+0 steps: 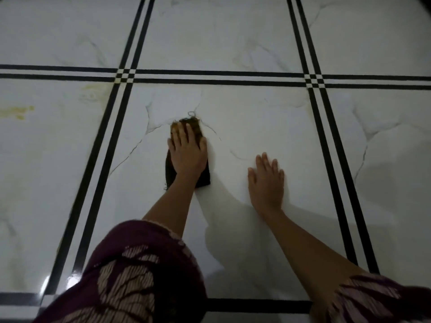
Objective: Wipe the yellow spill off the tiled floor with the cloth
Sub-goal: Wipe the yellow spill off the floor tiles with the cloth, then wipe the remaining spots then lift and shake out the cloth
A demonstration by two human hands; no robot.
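My left hand [186, 150] presses flat on a dark cloth [205, 177] in the middle of the centre tile. The cloth's far end, past my fingertips, is stained yellow-brown and trails loose threads. My right hand [265, 180] rests flat on the bare white tile to the right, fingers spread, holding nothing. Yellow spill marks lie on the tile to the left: a smear [93, 94] near the black lines and a streak [17, 111] at the left edge. Both are well left of the cloth.
The floor is glossy white marble-look tile [256, 113] with double black border lines [210, 76] that cross at the corners. My patterned maroon sleeves [130, 276] fill the lower part of the view.
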